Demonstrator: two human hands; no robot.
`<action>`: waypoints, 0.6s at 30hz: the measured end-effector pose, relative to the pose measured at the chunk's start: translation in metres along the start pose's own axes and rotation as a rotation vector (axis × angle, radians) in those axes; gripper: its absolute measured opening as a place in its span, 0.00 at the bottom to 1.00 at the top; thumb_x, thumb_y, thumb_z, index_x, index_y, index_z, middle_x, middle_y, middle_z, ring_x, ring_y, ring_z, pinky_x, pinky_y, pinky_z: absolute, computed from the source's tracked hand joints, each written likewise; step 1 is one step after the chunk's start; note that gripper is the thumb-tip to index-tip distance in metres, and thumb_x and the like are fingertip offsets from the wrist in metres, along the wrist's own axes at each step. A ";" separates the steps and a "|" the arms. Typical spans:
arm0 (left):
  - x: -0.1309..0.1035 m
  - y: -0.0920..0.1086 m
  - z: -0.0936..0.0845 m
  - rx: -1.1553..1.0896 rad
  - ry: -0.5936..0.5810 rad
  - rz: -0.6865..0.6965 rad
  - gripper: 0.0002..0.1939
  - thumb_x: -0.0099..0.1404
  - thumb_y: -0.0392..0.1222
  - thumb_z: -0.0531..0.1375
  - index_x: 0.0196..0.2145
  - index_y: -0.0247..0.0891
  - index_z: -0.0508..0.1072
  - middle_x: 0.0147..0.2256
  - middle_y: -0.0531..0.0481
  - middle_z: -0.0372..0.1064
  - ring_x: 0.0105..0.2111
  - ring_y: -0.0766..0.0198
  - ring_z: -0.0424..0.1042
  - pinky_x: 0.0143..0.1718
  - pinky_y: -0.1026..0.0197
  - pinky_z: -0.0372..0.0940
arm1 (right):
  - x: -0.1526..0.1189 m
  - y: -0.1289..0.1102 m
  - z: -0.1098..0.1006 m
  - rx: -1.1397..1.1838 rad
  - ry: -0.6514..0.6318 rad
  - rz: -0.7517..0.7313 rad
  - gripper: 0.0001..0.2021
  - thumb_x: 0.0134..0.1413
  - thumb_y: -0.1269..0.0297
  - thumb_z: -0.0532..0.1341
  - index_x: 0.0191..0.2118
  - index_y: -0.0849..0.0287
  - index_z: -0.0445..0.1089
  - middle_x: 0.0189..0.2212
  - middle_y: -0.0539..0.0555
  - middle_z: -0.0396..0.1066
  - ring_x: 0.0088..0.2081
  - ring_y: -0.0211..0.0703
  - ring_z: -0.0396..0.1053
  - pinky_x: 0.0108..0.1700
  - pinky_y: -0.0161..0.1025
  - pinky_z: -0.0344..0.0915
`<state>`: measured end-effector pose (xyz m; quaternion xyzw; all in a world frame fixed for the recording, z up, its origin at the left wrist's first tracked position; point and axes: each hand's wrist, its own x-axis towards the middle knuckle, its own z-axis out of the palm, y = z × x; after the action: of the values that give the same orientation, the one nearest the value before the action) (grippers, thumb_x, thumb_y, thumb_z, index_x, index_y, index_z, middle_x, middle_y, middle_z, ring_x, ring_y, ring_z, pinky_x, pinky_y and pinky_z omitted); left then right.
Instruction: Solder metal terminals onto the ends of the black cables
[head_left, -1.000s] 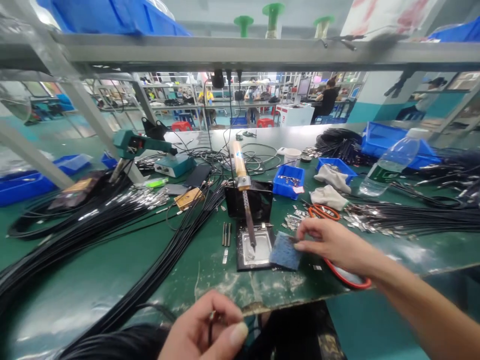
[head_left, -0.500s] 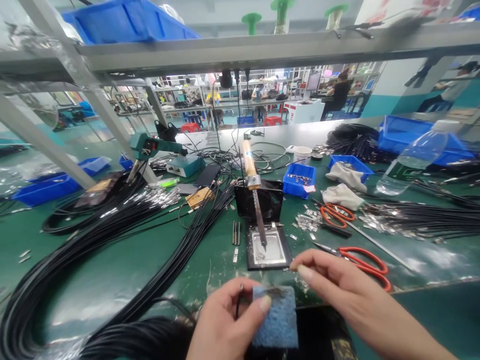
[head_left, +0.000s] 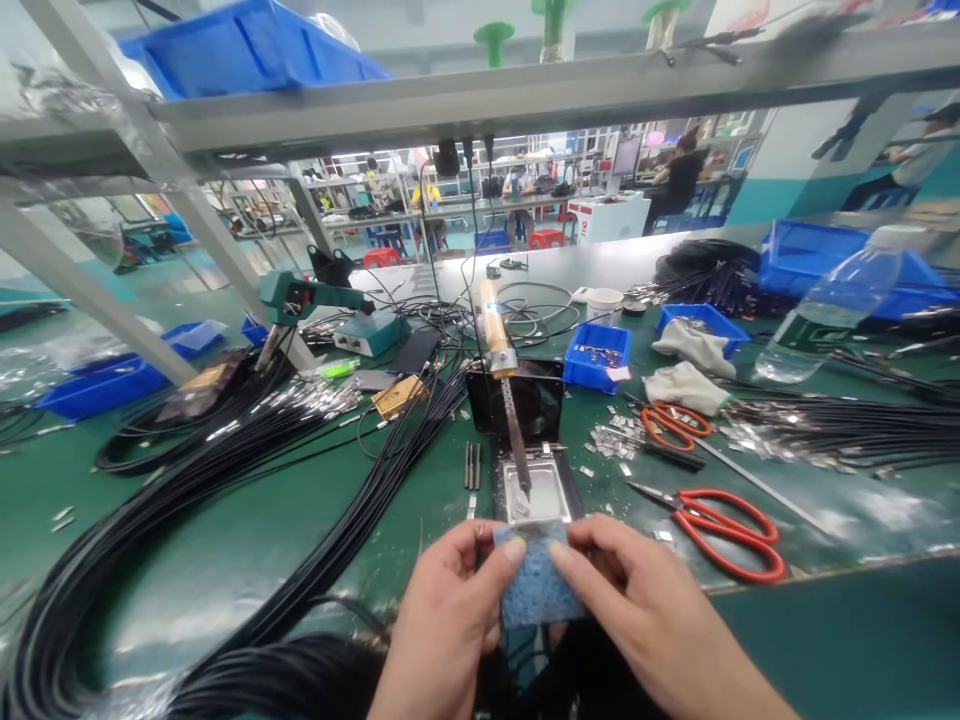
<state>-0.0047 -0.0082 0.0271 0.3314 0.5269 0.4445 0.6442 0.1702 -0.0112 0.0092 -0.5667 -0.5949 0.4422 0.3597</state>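
Blue sponge (head_left: 540, 592), one, lower centre of the frame, near edge of the counter (head_left: 375, 560); left hand (head_left: 446, 605), grip narrow, pinching its left side; right hand (head_left: 649, 600), grip likewise closed on its right; soldering iron (head_left: 514, 430), one, long axis slanting down from its handle, tip at the metal tray (head_left: 553, 490), just above the sponge; neither hand clearly nearer.

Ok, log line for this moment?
left hand: holding blue sponge; right hand: holding sponge; soldering iron: tip over metal tray; orange-handled scissors: on bench

Blue sponge (head_left: 537, 575) w/ dk speckles; orange-red scissor handles (head_left: 731, 535); grn table (head_left: 360, 500).
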 end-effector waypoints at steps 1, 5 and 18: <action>0.004 0.001 0.000 -0.001 -0.001 0.012 0.14 0.59 0.48 0.71 0.34 0.35 0.78 0.18 0.66 0.49 0.17 0.76 0.38 0.15 0.71 0.40 | 0.006 0.000 0.003 -0.005 0.020 -0.004 0.16 0.64 0.49 0.58 0.34 0.56 0.74 0.25 0.48 0.66 0.27 0.42 0.63 0.28 0.37 0.61; 0.018 0.004 0.002 0.030 0.011 0.073 0.15 0.58 0.49 0.71 0.34 0.34 0.77 0.17 0.66 0.48 0.16 0.76 0.38 0.15 0.70 0.39 | 0.024 -0.002 0.011 -0.031 0.121 -0.034 0.13 0.63 0.56 0.60 0.33 0.58 0.75 0.24 0.49 0.70 0.26 0.43 0.67 0.28 0.37 0.63; -0.012 -0.003 0.016 0.453 0.212 0.493 0.08 0.63 0.41 0.67 0.39 0.45 0.87 0.32 0.50 0.79 0.29 0.57 0.71 0.32 0.60 0.65 | 0.001 -0.020 0.016 -0.123 0.236 -0.273 0.11 0.65 0.63 0.59 0.31 0.55 0.76 0.25 0.49 0.68 0.24 0.40 0.63 0.27 0.35 0.60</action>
<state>0.0111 -0.0196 0.0328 0.5354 0.5802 0.4904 0.3692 0.1484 -0.0111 0.0226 -0.5497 -0.6459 0.2827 0.4481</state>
